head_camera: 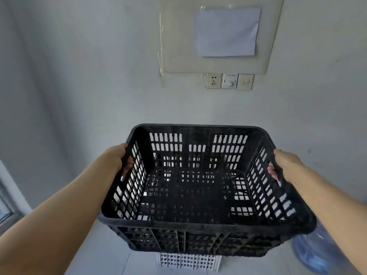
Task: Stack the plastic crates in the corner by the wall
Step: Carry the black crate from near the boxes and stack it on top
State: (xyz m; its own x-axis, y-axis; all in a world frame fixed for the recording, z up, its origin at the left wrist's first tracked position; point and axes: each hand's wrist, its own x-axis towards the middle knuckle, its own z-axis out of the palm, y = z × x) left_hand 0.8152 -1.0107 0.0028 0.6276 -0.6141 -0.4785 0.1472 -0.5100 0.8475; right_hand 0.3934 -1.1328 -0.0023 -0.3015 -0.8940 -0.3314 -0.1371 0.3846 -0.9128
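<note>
Two hands are carrying one black crate (198,187), and you are holding it up in front of the wall (99,76), clear of the floor. Your left hand (117,157) is gripping the crate's left side wall, fingers (129,162) curling in through the handle slot and pressing against the rim. Your right hand (286,163) is doing the same on the right side wall, fingers (273,171) hooking through the slot there. Both grips are closing firmly on the crate. The crate is sitting level with its open top facing you, and nothing is lying inside it. Below its near edge, a white crate (188,262) is showing on the floor, partly hidden. A blue water bottle (313,253) is standing at lower right, just beside the black crate. A power socket (213,80) and two switches are sitting on the wall above, under a sheet of paper (227,31).
</note>
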